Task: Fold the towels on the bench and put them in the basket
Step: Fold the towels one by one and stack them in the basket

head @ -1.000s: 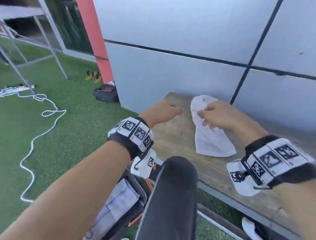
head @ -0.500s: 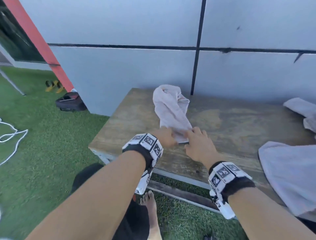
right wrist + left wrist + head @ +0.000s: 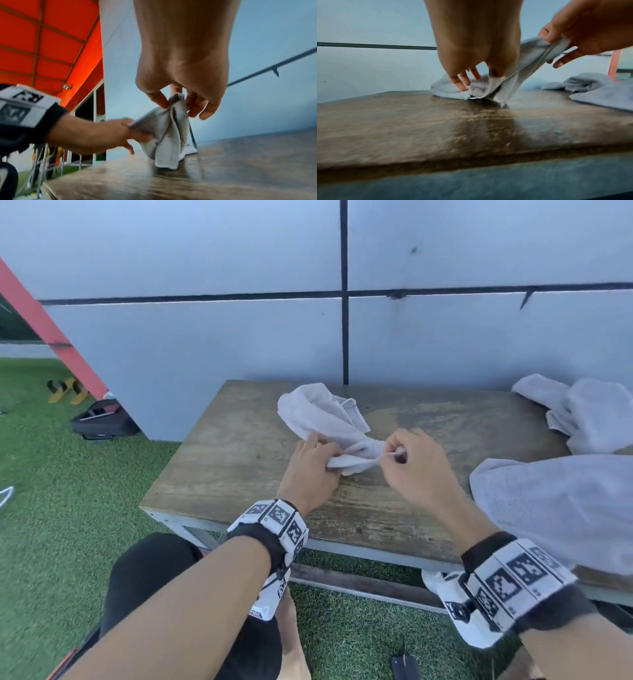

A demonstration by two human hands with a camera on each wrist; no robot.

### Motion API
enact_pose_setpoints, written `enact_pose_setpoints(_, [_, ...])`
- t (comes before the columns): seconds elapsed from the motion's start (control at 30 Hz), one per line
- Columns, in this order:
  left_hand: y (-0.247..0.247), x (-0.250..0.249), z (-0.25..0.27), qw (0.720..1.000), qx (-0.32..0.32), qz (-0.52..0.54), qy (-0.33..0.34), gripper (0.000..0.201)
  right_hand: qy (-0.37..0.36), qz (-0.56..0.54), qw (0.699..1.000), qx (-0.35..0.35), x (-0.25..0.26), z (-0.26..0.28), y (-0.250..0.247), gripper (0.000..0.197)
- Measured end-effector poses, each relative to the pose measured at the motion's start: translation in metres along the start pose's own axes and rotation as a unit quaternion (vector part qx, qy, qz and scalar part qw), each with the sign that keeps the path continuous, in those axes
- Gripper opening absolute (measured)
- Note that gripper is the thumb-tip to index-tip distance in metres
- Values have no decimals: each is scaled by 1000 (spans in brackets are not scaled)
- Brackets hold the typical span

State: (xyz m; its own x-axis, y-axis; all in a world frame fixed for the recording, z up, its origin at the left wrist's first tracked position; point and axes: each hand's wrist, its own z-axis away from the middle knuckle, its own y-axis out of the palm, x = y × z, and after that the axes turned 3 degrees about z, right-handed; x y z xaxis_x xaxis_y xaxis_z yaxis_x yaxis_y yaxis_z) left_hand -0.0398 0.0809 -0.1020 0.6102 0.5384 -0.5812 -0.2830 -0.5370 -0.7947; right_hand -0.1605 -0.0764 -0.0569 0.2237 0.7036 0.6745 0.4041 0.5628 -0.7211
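Note:
A crumpled white towel [image 3: 318, 412] lies on the wooden bench [image 3: 239, 453], near its left end. My left hand [image 3: 317, 462] grips the towel's near end low by the bench top, thumb and fingers curled into the cloth [image 3: 489, 86]. My right hand [image 3: 399, 455] pinches a corner of the same towel [image 3: 173, 119] between thumb and fingers and holds it raised a little above the bench [image 3: 240, 162]. The towel stretches between the two hands [image 3: 537, 54]. No basket shows in any view.
A larger white towel [image 3: 555, 508] lies over the bench's right front, and more bunched towels [image 3: 589, 412] sit at the back right. A grey panelled wall [image 3: 342, 337] stands right behind the bench. Artificial grass, a black bag [image 3: 102, 422] and yellow sandals [image 3: 66, 390] lie to the left.
My view has swung from the bench's left end to face it. Both hands came down to the towel's near end, took hold of it, and now draw it apart.

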Motion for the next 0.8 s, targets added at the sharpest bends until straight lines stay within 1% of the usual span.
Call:
enact_pose_setpoints(0.03, [0,-11,-2,999,-13,43,21,16,-18,31,999,-11,-6,4,-8,9])
enact_pose_setpoints(0.1, [-2,-41,-6,992,-17,116,49,17,-59,85,994,14,-14,11,-18,31])
enact_pose_setpoints(0.13, [-3,-59,-6,989,-14,135,66,18,-75,102,992,22,-17,15,-22,35])
enact_pose_setpoints(0.17, [-4,-72,-8,986,-16,140,85,17,-82,114,990,14,-13,17,-25,26])
enact_pose_setpoints(0.2, [-2,-83,-8,984,-20,137,109,16,-92,116,989,-6,-12,19,-28,12])
enact_pose_setpoints(0.27, [-1,-99,-11,982,-27,130,135,19,-99,122,985,-67,-14,21,-36,36])
enact_pose_setpoints(0.3, [0,-101,-13,981,-26,130,139,20,-76,98,989,-79,-15,20,-44,39])
enact_pose_setpoints(0.37, [-3,-103,-16,982,-14,115,150,19,-39,43,993,-105,-22,16,-63,34])
enact_pose_setpoints(0.4, [-5,-102,-16,983,-7,96,159,19,-23,20,992,-120,-26,14,-73,33])
enact_pose_setpoints(0.47, [-10,-95,-17,985,3,69,158,19,16,-12,987,-160,-30,12,-95,36])
enact_pose_setpoints(0.53, [-17,-84,-22,991,2,56,119,17,57,-37,975,-213,-36,8,-116,35])
enact_pose_setpoints(0.6, [-25,-73,-28,995,-33,63,76,17,107,-47,963,-241,-43,2,-133,30])
enact_pose_setpoints(0.63, [-28,-72,-29,994,-49,76,61,17,117,-42,965,-233,-45,1,-138,30])
enact_pose_setpoints(0.67, [-29,-75,-29,993,-53,94,48,16,109,-30,971,-209,-45,0,-140,32])
enact_pose_setpoints(0.7, [-30,-85,-28,992,-41,113,42,14,87,-10,981,-175,-42,0,-139,34])
enact_pose_setpoints(0.73, [-28,-99,-26,990,-15,133,40,13,51,5,989,-138,-36,1,-135,36])
enact_pose_setpoints(0.8, [-21,-131,-19,984,37,164,54,29,-18,2,997,-81,-19,6,-122,40])
